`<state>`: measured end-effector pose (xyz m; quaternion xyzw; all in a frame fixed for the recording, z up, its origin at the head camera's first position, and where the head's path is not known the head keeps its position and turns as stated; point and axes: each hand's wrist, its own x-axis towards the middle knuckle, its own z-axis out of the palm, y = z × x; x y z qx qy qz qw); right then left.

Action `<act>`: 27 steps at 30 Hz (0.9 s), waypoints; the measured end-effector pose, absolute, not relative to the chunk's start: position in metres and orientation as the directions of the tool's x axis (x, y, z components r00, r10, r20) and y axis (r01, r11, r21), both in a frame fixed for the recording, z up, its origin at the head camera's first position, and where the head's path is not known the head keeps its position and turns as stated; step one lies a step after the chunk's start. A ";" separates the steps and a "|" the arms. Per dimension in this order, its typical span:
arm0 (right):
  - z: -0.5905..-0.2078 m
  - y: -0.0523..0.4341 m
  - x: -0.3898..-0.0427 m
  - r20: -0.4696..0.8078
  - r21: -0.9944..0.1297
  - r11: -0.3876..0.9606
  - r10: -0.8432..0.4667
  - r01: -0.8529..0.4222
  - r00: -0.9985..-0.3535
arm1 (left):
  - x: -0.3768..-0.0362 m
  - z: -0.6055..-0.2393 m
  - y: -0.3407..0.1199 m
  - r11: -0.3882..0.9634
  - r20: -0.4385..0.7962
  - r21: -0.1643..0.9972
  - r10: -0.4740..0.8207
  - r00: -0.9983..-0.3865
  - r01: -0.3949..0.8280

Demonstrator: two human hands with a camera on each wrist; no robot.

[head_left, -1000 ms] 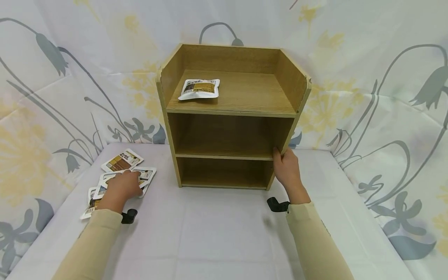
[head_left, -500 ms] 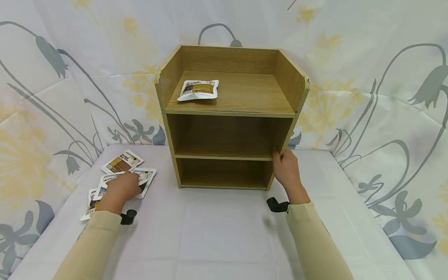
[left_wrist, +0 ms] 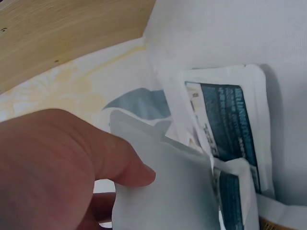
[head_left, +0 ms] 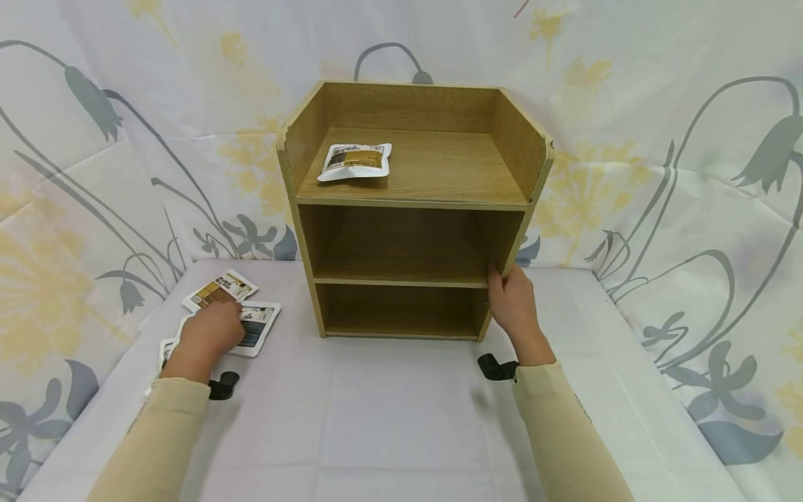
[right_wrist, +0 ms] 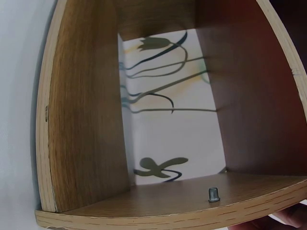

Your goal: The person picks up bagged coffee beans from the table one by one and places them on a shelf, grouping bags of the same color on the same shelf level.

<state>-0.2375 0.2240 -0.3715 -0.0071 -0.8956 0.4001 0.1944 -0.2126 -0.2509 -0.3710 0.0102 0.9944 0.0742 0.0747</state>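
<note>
In the left wrist view, the thumb of my left hand (head_left: 212,330) presses the plain pale face of a flat sealed food pouch (left_wrist: 165,191), with fingers behind it, so the pouch is pinched and stands tilted. From the head, the hand mostly hides that pouch. Beside it lie a pouch with a dark blue label (head_left: 256,328) and one with a brown label (head_left: 221,288). My right hand (head_left: 516,303) grips the right side panel of a wooden shelf unit (head_left: 401,284), thumb at the front edge near the middle board. Its fingertips are hidden behind the panel.
One white pouch with a brown and yellow label (head_left: 355,162) lies on the shelf's top level, at the left. White cloth covers the table (head_left: 389,411), and a flower-printed curtain (head_left: 677,195) surrounds it. A small metal peg (right_wrist: 214,194) sticks out inside the shelf's side panel.
My left hand has shifted slightly left and away from me, uncovering more of the blue-labelled pouch and covering part of the brown-labelled one. My right hand stays on the shelf.
</note>
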 end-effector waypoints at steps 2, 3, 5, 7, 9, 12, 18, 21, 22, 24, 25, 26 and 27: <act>-0.371 0.224 -0.238 0.339 -0.720 0.680 0.171 -0.138 -0.925 | -0.211 -0.368 -0.251 0.988 -0.130 0.152 0.025 -0.991 0.005; -0.371 0.224 -0.238 0.338 -0.721 0.679 0.172 -0.137 -0.925 | -0.211 -0.366 -0.252 0.988 -0.127 0.154 0.021 -0.992 0.002; -0.372 0.224 -0.238 0.340 -0.721 0.679 0.173 -0.138 -0.924 | -0.210 -0.364 -0.252 0.989 -0.113 0.149 0.017 -0.993 0.000; -0.372 0.224 -0.238 0.343 -0.722 0.678 0.175 -0.139 -0.923 | -0.210 -0.362 -0.253 0.990 -0.095 0.143 0.012 -0.995 -0.002; -0.373 0.224 -0.238 0.344 -0.722 0.677 0.174 -0.141 -0.923 | -0.210 -0.362 -0.254 0.991 -0.085 0.136 0.004 -0.996 -0.008; -0.373 0.224 -0.238 0.343 -0.725 0.673 0.173 -0.144 -0.923 | -0.212 -0.361 -0.255 0.992 -0.068 0.122 -0.007 -0.998 -0.015; -0.372 0.224 -0.237 0.344 -0.728 0.670 0.174 -0.146 -0.923 | -0.212 -0.355 -0.257 0.993 -0.049 0.113 -0.027 -0.998 -0.033; -0.371 0.224 -0.237 0.338 -0.728 0.672 0.173 -0.140 -0.925 | -0.212 -0.351 -0.258 0.993 -0.047 0.110 -0.029 -0.998 -0.034; -0.371 0.223 -0.237 0.336 -0.728 0.672 0.174 -0.138 -0.926 | -0.212 -0.350 -0.259 0.993 -0.042 0.116 -0.028 -0.999 -0.033; -0.370 0.223 -0.237 0.330 -0.730 0.671 0.174 -0.134 -0.928 | -0.211 -0.348 -0.260 0.992 -0.022 0.123 -0.022 -1.000 -0.025; -0.370 0.223 -0.236 0.328 -0.730 0.670 0.174 -0.132 -0.928 | -0.211 -0.347 -0.261 0.992 -0.009 0.127 -0.019 -1.000 -0.020; -0.370 0.223 -0.236 0.328 -0.731 0.669 0.174 -0.132 -0.929 | -0.210 -0.346 -0.261 0.992 0.006 0.129 -0.015 -1.000 -0.014; -0.370 0.223 -0.236 0.326 -0.733 0.668 0.177 -0.130 -0.929 | -0.210 -0.345 -0.262 0.991 0.021 0.134 -0.012 -1.000 -0.009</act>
